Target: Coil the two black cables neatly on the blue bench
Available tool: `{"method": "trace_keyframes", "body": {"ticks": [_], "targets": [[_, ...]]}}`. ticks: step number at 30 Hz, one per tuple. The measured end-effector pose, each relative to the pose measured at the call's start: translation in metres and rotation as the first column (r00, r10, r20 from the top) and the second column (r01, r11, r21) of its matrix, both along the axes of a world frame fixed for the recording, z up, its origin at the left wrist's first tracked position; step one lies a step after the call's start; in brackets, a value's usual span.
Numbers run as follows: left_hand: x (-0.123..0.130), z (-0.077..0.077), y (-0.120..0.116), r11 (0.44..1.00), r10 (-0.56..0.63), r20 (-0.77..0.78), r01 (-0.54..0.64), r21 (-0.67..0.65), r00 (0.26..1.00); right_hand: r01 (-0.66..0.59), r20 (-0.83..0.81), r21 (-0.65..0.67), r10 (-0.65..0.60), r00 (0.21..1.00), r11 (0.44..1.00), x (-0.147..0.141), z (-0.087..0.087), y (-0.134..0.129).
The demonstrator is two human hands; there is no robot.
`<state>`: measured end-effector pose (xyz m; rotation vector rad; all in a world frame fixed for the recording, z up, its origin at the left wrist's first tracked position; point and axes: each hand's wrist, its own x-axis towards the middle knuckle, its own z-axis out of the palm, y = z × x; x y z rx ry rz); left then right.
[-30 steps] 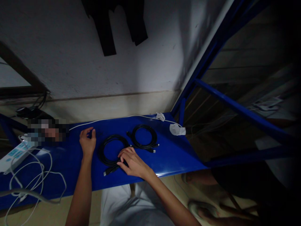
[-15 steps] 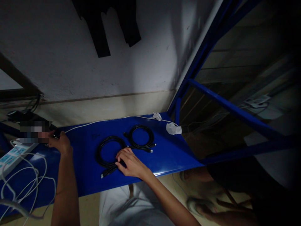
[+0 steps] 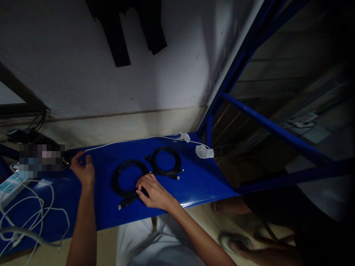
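On the blue table (image 3: 104,207) lie two coiled black cables with metal-ended plugs. My right hand (image 3: 151,190) is closed on the right edge of the left coiled cable (image 3: 114,181), its fingers curled over the loop. One plug of that coil sticks out toward the front. The other coiled cable (image 3: 180,159) lies just beyond, to the right, untouched. My left hand (image 3: 84,170) is at the table's left, thumb and fingers apart, with nothing visible in it. Beside its fingertips is a dark object (image 3: 66,159), partly hidden by a blurred patch.
A white power strip (image 3: 11,190) and tangled white cords (image 3: 41,210) occupy the left end. A thin white cord (image 3: 124,141) runs along the wall to white wrapped pieces (image 3: 204,151). Blue frame bars (image 3: 266,123) rise at right, near another person's legs (image 3: 235,207).
My left hand has moved right, away from the dark object and blurred patch, and its fingers have spread. My right hand has stayed on the coiled cable.
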<state>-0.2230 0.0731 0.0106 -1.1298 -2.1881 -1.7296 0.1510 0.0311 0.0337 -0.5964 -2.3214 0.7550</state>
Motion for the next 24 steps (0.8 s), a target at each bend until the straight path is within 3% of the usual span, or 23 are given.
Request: {"method": "trace_keyframes", "body": {"ticks": [6,9,15,20,24], "targets": [[0.011,-0.020,0.003,0.995,-0.069,0.075,0.063,0.082,0.995,-0.004,0.020,0.034,0.003,1.000,0.999,-0.001,-0.003,-0.001],[0.011,-0.020,0.005,0.993,-0.078,0.075,0.070,0.097,0.994,-0.024,0.010,0.049,0.023,1.000,0.999,-0.001,-0.004,-0.001],[0.003,-0.022,0.004,0.997,0.022,0.050,-0.026,0.077,0.998,-0.040,0.003,0.019,0.040,0.999,0.999,-0.001,-0.005,0.001],[0.004,-0.021,0.003,0.995,0.011,0.135,-0.025,0.102,0.991,-0.034,-0.012,-0.005,0.034,0.999,0.999,-0.001,-0.003,0.002],[0.002,-0.019,0.001,0.998,0.025,0.106,-0.031,0.062,0.994,-0.045,-0.032,-0.007,0.045,0.998,0.999,0.000,-0.002,0.002]]}}
